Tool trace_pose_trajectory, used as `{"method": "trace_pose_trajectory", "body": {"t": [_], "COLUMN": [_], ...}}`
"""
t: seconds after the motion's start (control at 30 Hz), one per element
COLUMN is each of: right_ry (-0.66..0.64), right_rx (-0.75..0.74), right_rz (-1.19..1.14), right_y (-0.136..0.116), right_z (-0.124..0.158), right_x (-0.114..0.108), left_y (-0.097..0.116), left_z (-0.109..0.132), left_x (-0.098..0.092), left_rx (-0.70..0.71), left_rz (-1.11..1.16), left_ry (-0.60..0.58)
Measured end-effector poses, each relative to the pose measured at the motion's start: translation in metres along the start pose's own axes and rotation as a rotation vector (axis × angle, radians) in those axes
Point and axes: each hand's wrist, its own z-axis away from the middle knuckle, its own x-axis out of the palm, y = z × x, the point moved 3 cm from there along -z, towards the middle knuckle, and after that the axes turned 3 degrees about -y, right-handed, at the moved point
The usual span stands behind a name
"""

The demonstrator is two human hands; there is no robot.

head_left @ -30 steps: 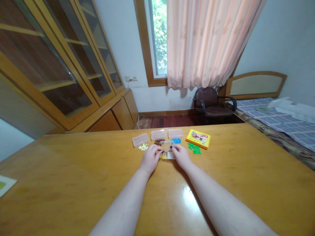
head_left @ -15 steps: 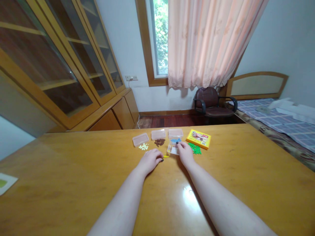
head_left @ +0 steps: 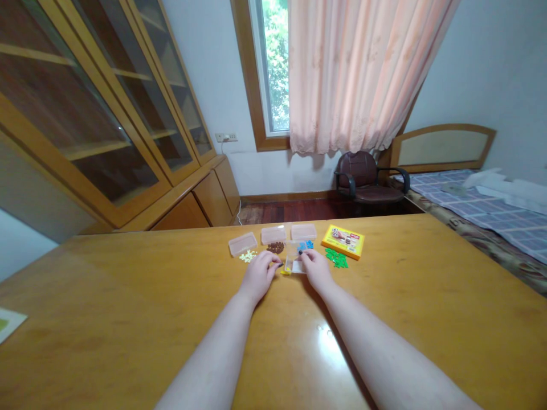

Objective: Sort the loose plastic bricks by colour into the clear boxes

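My right hand point(head_left: 317, 271) pinches the far side of a small clear plastic box point(head_left: 289, 262), which has a white patch inside. A few yellow pieces point(head_left: 285, 272) show at the box's near left corner; whether they are inside or under it I cannot tell. My left hand point(head_left: 257, 277) is just left of the box, thumb and fingers drawn together. Anything between its fingertips is too small to make out. Behind the box lie blue pieces point(head_left: 309, 245), partly seen through the plastic. Green pieces point(head_left: 337, 258) are heaped right of my right hand.
Three clear plastic trays or lids stand in a row: left point(head_left: 243, 245), middle point(head_left: 273, 234) and right point(head_left: 303, 231). Brown pieces point(head_left: 276, 247) and cream pieces point(head_left: 248, 256) lie before them. A yellow box point(head_left: 343, 241) lies at the right, near the far edge of the wooden table point(head_left: 128, 302).
My right hand has brought the clear box slightly left and nearer, so more of the blue pieces shows. My left fingertips have risen from the yellow pieces to beside the box.
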Motion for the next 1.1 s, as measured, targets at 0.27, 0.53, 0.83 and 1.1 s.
{"method": "trace_pose_trajectory", "body": {"t": [0.27, 0.53, 0.83, 1.1], "right_ry": [0.101, 0.153, 0.141, 0.154], "right_rx": [0.006, 0.026, 0.040, 0.057], "right_rz": [0.010, 0.005, -0.007, -0.048], "right_y": [-0.001, -0.007, -0.011, -0.008], "right_z": [-0.003, -0.002, -0.001, -0.001], "right_x": [-0.010, -0.016, -0.017, -0.013], "left_y": [0.001, -0.005, -0.006, 0.020], "left_z": [0.000, 0.000, 0.000, -0.003], "left_x": [0.011, 0.019, 0.007, 0.028], "left_rx": [-0.073, -0.100, -0.102, -0.014], "left_rz": [-0.045, -0.192, -0.233, -0.341], "left_ry": [0.053, -0.217, -0.174, -0.275]}}
